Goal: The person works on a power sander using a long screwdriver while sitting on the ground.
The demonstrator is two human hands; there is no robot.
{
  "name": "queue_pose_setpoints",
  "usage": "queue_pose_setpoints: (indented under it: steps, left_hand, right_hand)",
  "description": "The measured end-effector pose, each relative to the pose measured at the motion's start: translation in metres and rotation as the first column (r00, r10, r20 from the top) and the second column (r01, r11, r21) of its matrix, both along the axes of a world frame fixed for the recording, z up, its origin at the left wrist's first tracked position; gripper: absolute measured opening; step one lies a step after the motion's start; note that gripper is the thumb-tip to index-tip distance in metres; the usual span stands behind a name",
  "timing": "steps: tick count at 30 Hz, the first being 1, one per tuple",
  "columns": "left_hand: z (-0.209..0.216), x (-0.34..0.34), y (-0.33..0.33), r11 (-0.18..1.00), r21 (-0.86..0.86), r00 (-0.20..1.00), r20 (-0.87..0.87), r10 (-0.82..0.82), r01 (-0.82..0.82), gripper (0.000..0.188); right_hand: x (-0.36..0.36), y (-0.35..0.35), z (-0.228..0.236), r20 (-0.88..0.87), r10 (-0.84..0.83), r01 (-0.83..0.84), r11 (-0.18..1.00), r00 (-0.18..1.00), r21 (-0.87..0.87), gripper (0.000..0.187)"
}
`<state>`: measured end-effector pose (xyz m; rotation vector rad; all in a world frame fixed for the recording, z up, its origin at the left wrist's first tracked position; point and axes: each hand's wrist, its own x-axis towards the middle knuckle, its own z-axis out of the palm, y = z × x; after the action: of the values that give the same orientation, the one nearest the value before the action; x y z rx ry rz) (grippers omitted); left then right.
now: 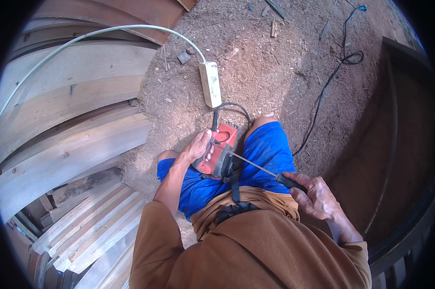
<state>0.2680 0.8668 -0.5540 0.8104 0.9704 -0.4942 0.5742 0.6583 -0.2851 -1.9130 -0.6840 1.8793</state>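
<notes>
A red and black corded power tool [208, 164], which looks like a hand planer, rests on my lap between my thighs. My left hand [200, 146] is closed around its handle, near where the black cord leaves it. In my right hand [318, 195] is the dark handle of a long thin screwdriver [253, 165]. Its shaft slants up and left across my thigh, and the tip reaches the tool beside my left fingers. The exact spot where the tip meets the tool is hidden by those fingers.
A cream power strip [209, 84] on a pale cable [90, 34] lies ahead on ground strewn with shavings. Stacked planks [73, 139] fill the left side. A dark cord [318, 103] with a blue plug runs along the right, near a large dark brown panel [395, 139].
</notes>
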Motion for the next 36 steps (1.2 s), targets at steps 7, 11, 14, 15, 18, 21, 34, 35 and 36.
queue_pose_setpoints:
  steps: [7,11,14,15,18,21,34,35,36]
  left_hand:
    - [0.001,0.0,0.001,1.0,-0.002,1.0,-0.005,0.0,0.0,0.058]
    - [0.002,-0.001,0.001,1.0,0.008,1.0,-0.012,-0.005,0.005,0.056]
    - [0.001,0.002,0.0,1.0,0.016,1.0,-0.024,-0.006,0.007,0.053]
    - [0.001,0.002,0.0,1.0,0.004,1.0,-0.022,-0.003,0.003,0.052]
    - [0.002,0.002,0.0,1.0,-0.008,1.0,-0.02,0.003,-0.003,0.05]
    - [0.002,0.003,0.001,1.0,-0.005,1.0,-0.023,-0.002,0.002,0.05]
    - [0.001,0.002,0.001,1.0,-0.007,1.0,-0.005,0.0,0.0,0.05]
    - [0.0,0.002,0.0,1.0,-0.007,1.0,-0.005,0.0,0.0,0.05]
    - [-0.001,0.0,0.0,1.0,-0.002,1.0,-0.005,0.003,-0.003,0.05]
  right_hand:
    - [-0.002,0.006,0.006,0.17,0.198,-0.204,0.979,0.965,0.023,0.048]
    - [-0.002,0.003,0.002,0.178,0.196,-0.203,0.979,0.964,0.022,0.049]
    - [0.0,0.001,0.001,0.155,0.169,-0.175,0.984,0.973,0.024,0.048]
    - [-0.001,0.0,0.0,0.125,0.121,-0.125,0.992,0.985,0.024,0.048]
    - [-0.002,-0.002,-0.001,0.081,0.059,-0.061,0.998,0.995,0.022,0.047]
    - [-0.001,-0.005,-0.002,0.044,0.01,-0.011,1.0,0.999,0.029,0.046]
    - [-0.001,-0.001,0.0,0.048,0.031,-0.031,1.0,0.998,0.003,0.048]
    - [0.0,0.0,0.001,0.048,0.031,-0.031,1.0,0.998,0.003,0.048]
    - [0.0,0.003,0.002,0.035,0.03,-0.03,0.999,0.999,-0.016,0.048]
